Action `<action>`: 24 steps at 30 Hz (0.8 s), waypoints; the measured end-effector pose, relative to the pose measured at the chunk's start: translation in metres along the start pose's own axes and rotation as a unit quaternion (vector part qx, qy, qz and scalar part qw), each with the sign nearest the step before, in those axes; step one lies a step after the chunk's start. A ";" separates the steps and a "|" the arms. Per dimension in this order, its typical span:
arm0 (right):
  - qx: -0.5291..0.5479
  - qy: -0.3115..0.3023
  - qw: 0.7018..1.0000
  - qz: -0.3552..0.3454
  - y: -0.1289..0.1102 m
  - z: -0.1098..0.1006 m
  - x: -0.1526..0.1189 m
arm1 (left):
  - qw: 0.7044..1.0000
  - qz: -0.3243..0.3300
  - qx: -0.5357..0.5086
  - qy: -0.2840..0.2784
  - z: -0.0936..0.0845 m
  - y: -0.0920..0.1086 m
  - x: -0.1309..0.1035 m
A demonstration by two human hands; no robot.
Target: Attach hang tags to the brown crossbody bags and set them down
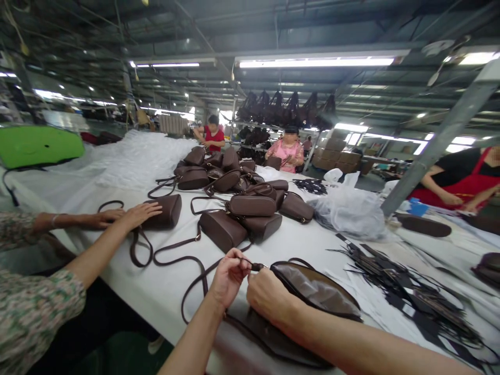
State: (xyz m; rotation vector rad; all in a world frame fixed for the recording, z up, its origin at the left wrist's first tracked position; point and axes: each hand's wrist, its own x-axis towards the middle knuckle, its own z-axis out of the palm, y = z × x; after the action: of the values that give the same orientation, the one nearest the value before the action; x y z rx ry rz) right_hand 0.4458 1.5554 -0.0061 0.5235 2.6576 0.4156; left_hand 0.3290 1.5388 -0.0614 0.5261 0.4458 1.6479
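In front of me lies a dark brown handbag (312, 284), its upper part opened and a shiny lining or plastic film showing inside. My left hand (230, 278) pinches a short dark brown strap end (255, 266) at the bag's left end. Close beside it, my right hand (269, 297) is closed with its fingers curled at the same spot, gripping the strap piece near a small metal ring. A long thin strap (187, 297) loops left from the bag across the white table (172, 281). My right forearm covers part of the bag.
Brown handbags (230, 177) are heaped ahead. At left, a co-worker's hands (140, 213) rest on another bag (166, 211). Black tags and cords (414, 291) lie right, near a clear plastic bag (351, 208) and a slanted metal post (437, 140). Other people stand across the table.
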 end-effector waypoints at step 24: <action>0.419 0.170 0.879 0.152 0.032 -0.032 -0.007 | 0.974 -0.034 -0.214 0.068 -0.017 -0.019 -0.010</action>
State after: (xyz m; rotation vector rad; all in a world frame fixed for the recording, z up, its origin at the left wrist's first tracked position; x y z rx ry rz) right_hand 0.4469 1.5740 0.0350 1.2233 3.0069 -0.6826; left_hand 0.3357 1.5317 -0.0873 0.0765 0.1936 1.6574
